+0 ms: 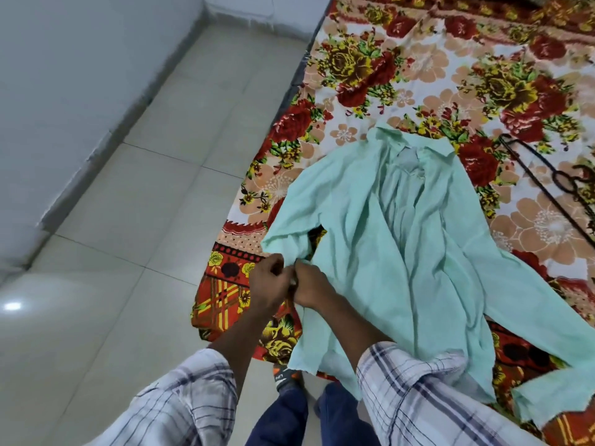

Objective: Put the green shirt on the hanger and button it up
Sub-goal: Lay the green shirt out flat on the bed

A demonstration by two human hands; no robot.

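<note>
1. The pale mint-green, thin, creased cotton shirt lies open and collar-up on a floral red-and-cream bedsheet.
2. The left hand and right hand meet with curled fingers, pinching the shirt's near-left edge.
3. A dark, thin wire hanger rests just beside the shirt's right shoulder.

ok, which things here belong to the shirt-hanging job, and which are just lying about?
Job: shirt; hanger, apart from the shirt; left hand and right hand, both pinching the shirt's edge.
Lying about: floral sheet; floor.
</note>
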